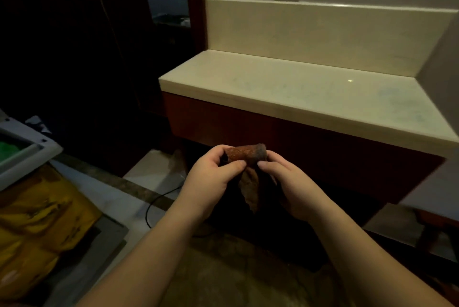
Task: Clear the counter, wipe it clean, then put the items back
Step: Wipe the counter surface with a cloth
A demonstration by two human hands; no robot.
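One brown cloth (244, 157) is held in front of the near edge of one pale counter (298, 93), below its level. The left hand (211, 175) and right hand (288, 182) both pinch it between curled fingers and thumb. It is rust-brown and crumpled, bunched along the top with a loose fold hanging between the hands.
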